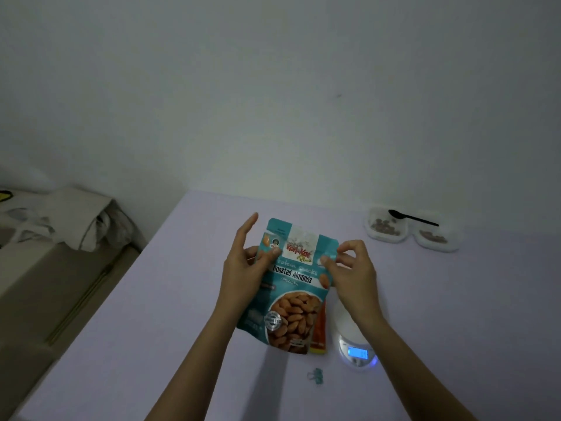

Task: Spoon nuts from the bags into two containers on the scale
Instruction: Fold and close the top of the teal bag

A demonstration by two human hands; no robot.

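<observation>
A teal bag of roasted almonds (pixel 291 287) is held upright above the table. My left hand (pixel 249 265) grips its upper left edge with the thumb on the front. My right hand (pixel 349 268) pinches its upper right corner. An orange bag (pixel 319 332) lies half hidden behind the teal one. The white scale (pixel 356 344), with a lit blue display, stands under my right forearm, its platform bare. Two clear containers (pixel 385 227) (pixel 437 237) holding a few nuts sit at the far right, with a black spoon (pixel 413 218) laid across them.
A small teal binder clip (pixel 316 375) lies on the pale purple table (pixel 151 329) near the front. The wall stands behind the table's far edge. To the left, beyond the table edge, is a bed or sofa with crumpled cloth (pixel 69 220).
</observation>
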